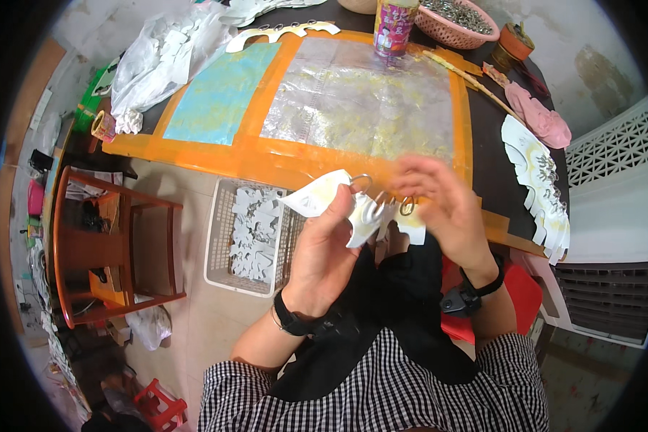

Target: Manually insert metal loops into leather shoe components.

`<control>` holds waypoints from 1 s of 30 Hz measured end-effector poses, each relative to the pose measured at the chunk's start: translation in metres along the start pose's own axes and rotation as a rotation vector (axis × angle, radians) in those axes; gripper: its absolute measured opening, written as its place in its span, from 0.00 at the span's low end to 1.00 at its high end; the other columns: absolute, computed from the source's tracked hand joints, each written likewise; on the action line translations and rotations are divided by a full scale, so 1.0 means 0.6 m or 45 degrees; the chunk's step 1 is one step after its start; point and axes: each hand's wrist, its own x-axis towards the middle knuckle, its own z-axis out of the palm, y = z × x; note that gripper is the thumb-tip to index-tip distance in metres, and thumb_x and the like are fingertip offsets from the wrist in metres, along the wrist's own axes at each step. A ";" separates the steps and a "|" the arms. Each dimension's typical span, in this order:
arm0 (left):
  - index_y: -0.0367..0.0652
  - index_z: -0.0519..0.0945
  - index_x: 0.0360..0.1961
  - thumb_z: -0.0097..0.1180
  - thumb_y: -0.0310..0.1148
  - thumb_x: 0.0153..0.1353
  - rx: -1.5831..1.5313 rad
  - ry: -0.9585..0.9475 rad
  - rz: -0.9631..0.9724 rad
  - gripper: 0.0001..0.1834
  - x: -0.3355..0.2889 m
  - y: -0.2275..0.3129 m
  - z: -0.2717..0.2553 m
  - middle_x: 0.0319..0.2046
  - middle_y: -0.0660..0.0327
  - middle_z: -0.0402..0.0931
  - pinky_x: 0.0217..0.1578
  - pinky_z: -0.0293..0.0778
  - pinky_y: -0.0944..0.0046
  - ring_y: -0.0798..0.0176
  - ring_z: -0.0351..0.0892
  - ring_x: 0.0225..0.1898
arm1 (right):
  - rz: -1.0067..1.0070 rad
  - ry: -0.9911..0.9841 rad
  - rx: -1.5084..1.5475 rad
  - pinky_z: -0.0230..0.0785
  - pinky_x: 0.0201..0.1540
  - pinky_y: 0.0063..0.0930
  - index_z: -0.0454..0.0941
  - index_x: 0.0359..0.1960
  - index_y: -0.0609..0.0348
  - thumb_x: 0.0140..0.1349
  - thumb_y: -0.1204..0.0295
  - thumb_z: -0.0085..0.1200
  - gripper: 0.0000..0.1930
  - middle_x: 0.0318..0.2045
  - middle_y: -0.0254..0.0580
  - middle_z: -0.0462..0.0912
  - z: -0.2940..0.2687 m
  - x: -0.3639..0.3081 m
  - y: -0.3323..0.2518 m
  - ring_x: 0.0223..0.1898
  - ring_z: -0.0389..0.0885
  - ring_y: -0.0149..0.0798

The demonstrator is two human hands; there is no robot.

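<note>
In the head view, the strip (317,196), white with a yellowish smear, is held up just off the table's near edge, above the lap. The left hand (318,263) grips it, thumb over the top; the right hand (450,212) is curved beside its other end, blurred, and I cannot tell whether its fingers pinch anything.

The strip looks partly done: metal rings (408,207) show on it, but whether every spot has one cannot be told. The back strip (237,43) on the table (488,133) carries rings along its length, and the side pile (536,180) has rings too, so these appear finished or nearly so. Much seems left: the crate (216,237) on the floor holds many pale pieces (252,241), with no rings to be made out, and the basket (439,30) is heaped with loose rings (457,13).

Counts: one strip in hand, with at least two rings clear and others blurred; one back strip with about four rings; one side pile, its overlapping strips too bunched to count; one crate, one basket, one can (394,29), one stick (475,83), one pink cloth (536,115), one chair (93,245). Pale pieces and loose rings are too many to number.
</note>
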 end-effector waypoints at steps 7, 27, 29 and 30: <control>0.42 0.70 0.71 0.71 0.45 0.66 0.108 -0.453 0.013 0.37 -0.013 0.019 -0.053 0.61 0.61 0.77 0.59 0.75 0.57 0.63 0.78 0.59 | 0.171 -0.229 -0.178 0.76 0.41 0.23 0.84 0.43 0.65 0.66 0.74 0.67 0.09 0.32 0.36 0.86 0.001 0.019 -0.039 0.33 0.84 0.27; 0.38 0.89 0.47 0.72 0.30 0.65 1.160 -0.105 -0.199 0.11 0.013 0.061 -0.018 0.32 0.67 0.86 0.26 0.75 0.75 0.77 0.81 0.25 | -0.783 -0.287 -1.053 0.72 0.39 0.42 0.79 0.36 0.56 0.47 0.80 0.67 0.14 0.38 0.39 0.75 -0.015 0.057 -0.035 0.41 0.78 0.44; 0.36 0.88 0.48 0.70 0.28 0.67 1.147 -0.096 -0.183 0.11 0.012 0.050 -0.018 0.34 0.64 0.87 0.30 0.80 0.75 0.74 0.85 0.29 | -0.719 -0.309 -1.018 0.72 0.38 0.38 0.81 0.37 0.59 0.49 0.82 0.66 0.13 0.36 0.41 0.77 -0.018 0.036 -0.030 0.38 0.79 0.45; 0.35 0.88 0.48 0.69 0.26 0.67 1.067 -0.111 -0.135 0.10 0.012 0.042 -0.021 0.36 0.63 0.87 0.33 0.82 0.74 0.73 0.85 0.31 | -0.546 -0.303 -0.868 0.73 0.38 0.37 0.82 0.38 0.60 0.52 0.82 0.65 0.11 0.36 0.42 0.78 -0.016 0.027 -0.035 0.37 0.80 0.45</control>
